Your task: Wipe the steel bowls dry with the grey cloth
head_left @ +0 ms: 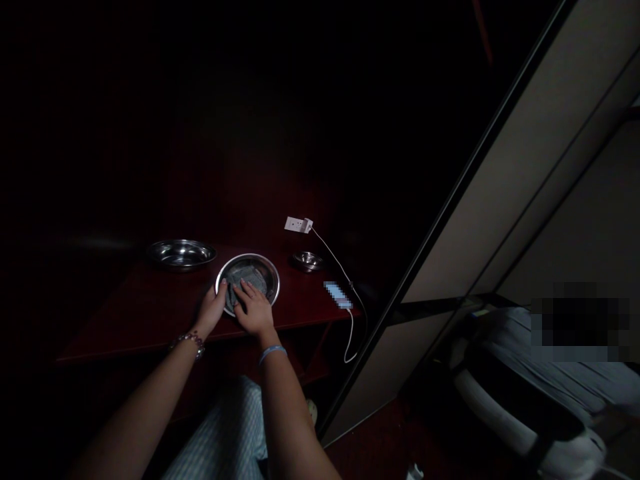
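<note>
A round steel plate (pixel 270 272) lies on a dark red table (pixel 150 313), with a grey cloth (pixel 250 275) inside it. My left hand (pixel 213 308) grips the plate's near left rim, thumb over the edge. My right hand (pixel 255 308) rests flat on the cloth, fingers spread and pressing it into the plate.
A second steel plate (pixel 181 253) sits at the back left and a small steel bowl (pixel 307 261) at the back right. A phone (pixel 338 295) lies on the table's right edge, its white cable (pixel 350 333) running to a wall charger (pixel 299 225). A pale panel (pixel 525 167) stands to the right.
</note>
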`<state>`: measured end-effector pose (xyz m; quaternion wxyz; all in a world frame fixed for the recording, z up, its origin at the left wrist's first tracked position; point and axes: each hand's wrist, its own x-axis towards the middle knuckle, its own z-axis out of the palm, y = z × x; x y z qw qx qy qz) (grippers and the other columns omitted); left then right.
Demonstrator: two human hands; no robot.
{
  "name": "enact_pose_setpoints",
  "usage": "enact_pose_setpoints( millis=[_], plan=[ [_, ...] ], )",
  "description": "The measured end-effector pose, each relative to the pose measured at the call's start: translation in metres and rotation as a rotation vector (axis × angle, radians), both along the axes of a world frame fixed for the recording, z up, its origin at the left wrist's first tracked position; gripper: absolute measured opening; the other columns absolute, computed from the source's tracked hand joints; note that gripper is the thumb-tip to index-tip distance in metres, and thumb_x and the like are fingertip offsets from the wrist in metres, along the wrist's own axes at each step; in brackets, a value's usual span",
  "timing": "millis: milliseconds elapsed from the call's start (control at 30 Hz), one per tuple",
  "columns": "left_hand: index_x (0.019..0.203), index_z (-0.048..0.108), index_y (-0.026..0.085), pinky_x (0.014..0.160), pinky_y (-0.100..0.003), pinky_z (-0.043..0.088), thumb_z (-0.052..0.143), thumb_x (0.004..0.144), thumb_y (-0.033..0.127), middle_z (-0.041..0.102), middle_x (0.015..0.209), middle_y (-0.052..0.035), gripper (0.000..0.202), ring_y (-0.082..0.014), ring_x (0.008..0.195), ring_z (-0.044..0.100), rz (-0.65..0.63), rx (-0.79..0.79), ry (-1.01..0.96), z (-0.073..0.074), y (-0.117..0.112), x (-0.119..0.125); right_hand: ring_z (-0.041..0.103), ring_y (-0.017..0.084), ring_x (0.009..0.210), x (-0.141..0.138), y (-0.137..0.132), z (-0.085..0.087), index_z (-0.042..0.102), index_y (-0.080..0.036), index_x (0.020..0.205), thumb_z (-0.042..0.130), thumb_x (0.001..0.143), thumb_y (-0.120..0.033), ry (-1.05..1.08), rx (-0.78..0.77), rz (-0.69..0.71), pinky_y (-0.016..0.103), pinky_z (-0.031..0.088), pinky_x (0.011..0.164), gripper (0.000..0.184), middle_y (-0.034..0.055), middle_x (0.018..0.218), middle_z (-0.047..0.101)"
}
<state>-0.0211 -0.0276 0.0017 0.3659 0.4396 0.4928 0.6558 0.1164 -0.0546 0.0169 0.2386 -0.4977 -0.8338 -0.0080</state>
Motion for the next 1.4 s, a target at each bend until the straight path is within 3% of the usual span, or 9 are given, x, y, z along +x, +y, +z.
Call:
enact_pose_setpoints(
  millis=[267, 500, 667, 900, 1133, 1267, 1400],
  plan=[
    [0.089, 0.068, 0.019, 0.09, -0.04, 0.057, 0.054, 0.082, 0.069, 0.076, 0.086, -0.0092, 0.053, -0.0298, 0.094, 0.072, -0.004, -0.036, -0.001, 0.005, -0.001, 0.0, 0.037, 0.021, 0.155, 0.001, 0.005, -0.006, 0.049, -0.029, 0.155, 0.052, 0.103, -0.035, 0.053, 0.025, 0.018, 0.042, 0.033, 0.127, 0.052, 0.0015, 0.166, 0.042],
    [0.092, 0.068, 0.018, 0.099, -0.042, 0.053, 0.048, 0.09, 0.051, 0.074, 0.091, -0.009, 0.039, -0.028, 0.096, 0.07, 0.024, -0.057, 0.054, 0.003, 0.003, -0.002, 0.035, 0.02, 0.156, -0.002, 0.0, -0.001, 0.049, -0.029, 0.155, 0.05, 0.104, -0.035, 0.069, -0.004, -0.006, 0.04, 0.031, 0.127, 0.051, -0.0001, 0.167, 0.04],
    [0.096, 0.068, 0.017, 0.101, -0.042, 0.052, 0.048, 0.092, 0.048, 0.073, 0.09, -0.0074, 0.038, -0.0257, 0.093, 0.069, 0.011, -0.06, 0.051, 0.002, 0.004, -0.003, 0.034, 0.019, 0.156, -0.003, 0.0, -0.001, 0.048, -0.03, 0.155, 0.051, 0.104, -0.035, 0.055, -0.018, -0.032, 0.039, 0.03, 0.128, 0.052, -0.0007, 0.167, 0.04],
    [0.092, 0.068, 0.017, 0.097, -0.041, 0.055, 0.047, 0.092, 0.051, 0.074, 0.091, -0.009, 0.039, -0.0268, 0.095, 0.07, 0.025, -0.066, 0.026, 0.008, -0.001, -0.001, 0.033, 0.019, 0.156, -0.003, -0.001, -0.001, 0.047, -0.028, 0.156, 0.048, 0.105, -0.034, 0.021, -0.011, -0.021, 0.038, 0.029, 0.128, 0.052, -0.0012, 0.168, 0.039],
    [0.089, 0.067, 0.016, 0.093, -0.044, 0.056, 0.053, 0.085, 0.067, 0.076, 0.088, -0.0129, 0.052, -0.0311, 0.094, 0.072, -0.011, -0.074, 0.027, 0.009, -0.003, -0.002, 0.034, 0.022, 0.156, 0.001, -0.006, 0.001, 0.049, -0.024, 0.155, 0.05, 0.102, -0.031, 0.058, -0.014, 0.009, 0.04, 0.03, 0.128, 0.053, 0.0033, 0.167, 0.041],
    [0.092, 0.069, 0.016, 0.093, -0.042, 0.056, 0.053, 0.084, 0.072, 0.076, 0.092, -0.0131, 0.059, -0.0307, 0.098, 0.072, -0.021, -0.058, 0.004, 0.003, 0.003, -0.003, 0.033, 0.022, 0.156, 0.002, -0.005, -0.001, 0.046, -0.028, 0.157, 0.05, 0.102, -0.029, 0.042, -0.004, 0.024, 0.042, 0.031, 0.127, 0.055, 0.0017, 0.168, 0.038],
    [0.095, 0.068, 0.014, 0.099, -0.045, 0.054, 0.05, 0.088, 0.067, 0.076, 0.098, -0.0149, 0.056, -0.0314, 0.103, 0.071, -0.019, -0.082, 0.041, 0.006, 0.0, -0.003, 0.028, 0.023, 0.158, 0.002, -0.004, 0.003, 0.044, -0.032, 0.158, 0.048, 0.101, -0.025, -0.057, -0.026, 0.03, 0.049, 0.023, 0.13, 0.058, 0.0005, 0.17, 0.034]
  ],
)
